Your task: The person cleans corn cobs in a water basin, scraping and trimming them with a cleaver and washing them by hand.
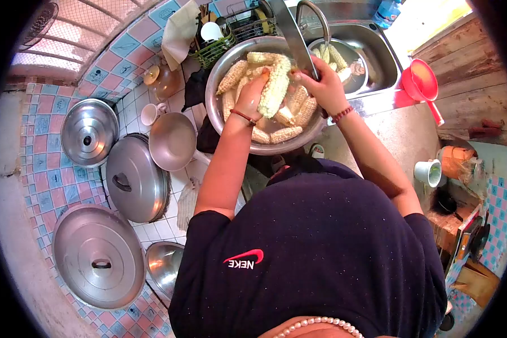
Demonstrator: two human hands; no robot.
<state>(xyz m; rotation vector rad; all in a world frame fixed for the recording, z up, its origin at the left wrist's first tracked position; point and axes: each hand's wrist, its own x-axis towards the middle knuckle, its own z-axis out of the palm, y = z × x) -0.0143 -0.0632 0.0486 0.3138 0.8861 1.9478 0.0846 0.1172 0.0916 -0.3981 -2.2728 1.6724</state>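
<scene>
An ear of corn (276,87) with pale kernels is gripped in my left hand (252,97), tilted above a wide metal basin (212,93). My right hand (324,89) is closed around the handle of a large knife (294,36). Its broad blade points up and away, just right of the ear's upper end. Below my hands, several corn cobs (286,134) lie in the basin. The knife's handle is mostly hidden by my fingers.
Right of the basin is a steel sink (380,62) with a faucet (315,12) and a bowl of corn (359,79). A red strainer (420,80) sits beside it. Pot lids (98,239), a wok (173,141) and a mug (150,114) stand on the tiled counter at left.
</scene>
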